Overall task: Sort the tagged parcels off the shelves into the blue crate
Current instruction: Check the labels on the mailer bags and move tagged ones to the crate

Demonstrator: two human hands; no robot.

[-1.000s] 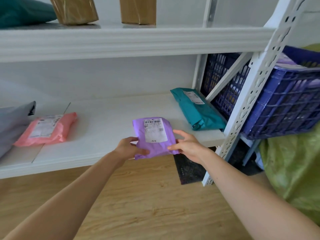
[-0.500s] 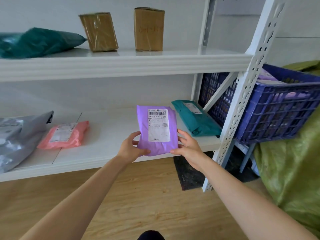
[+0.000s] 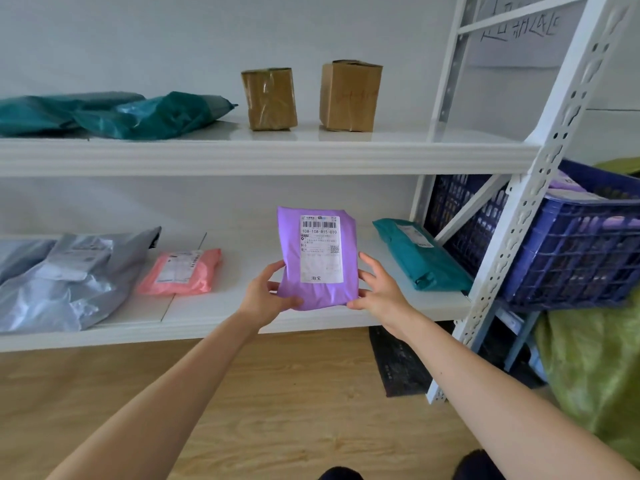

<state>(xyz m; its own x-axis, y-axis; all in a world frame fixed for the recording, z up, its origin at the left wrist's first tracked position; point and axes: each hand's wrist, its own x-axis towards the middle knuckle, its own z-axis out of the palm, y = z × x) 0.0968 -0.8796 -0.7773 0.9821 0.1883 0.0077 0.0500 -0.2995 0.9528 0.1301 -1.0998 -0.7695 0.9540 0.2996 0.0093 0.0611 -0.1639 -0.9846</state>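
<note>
Both hands, left hand (image 3: 265, 295) and right hand (image 3: 379, 292), are gripping the purple parcel (image 3: 317, 261) upright by its lower edges, in front of the lower shelf (image 3: 214, 315), left of the blue crate (image 3: 568, 247).

The purple parcel (image 3: 317, 292) is smooth, shiny plastic with a paper label (image 3: 320, 249). The two boxes (image 3: 349, 97) are brown cardboard, one wrapped in shiny tape. The floor (image 3: 277, 393) looks like wood.

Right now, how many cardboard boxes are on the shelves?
2. Both stand on the upper shelf, apart: a tape-wrapped box left, a plain box right of it. More may sit beyond the frame's left edge.
</note>
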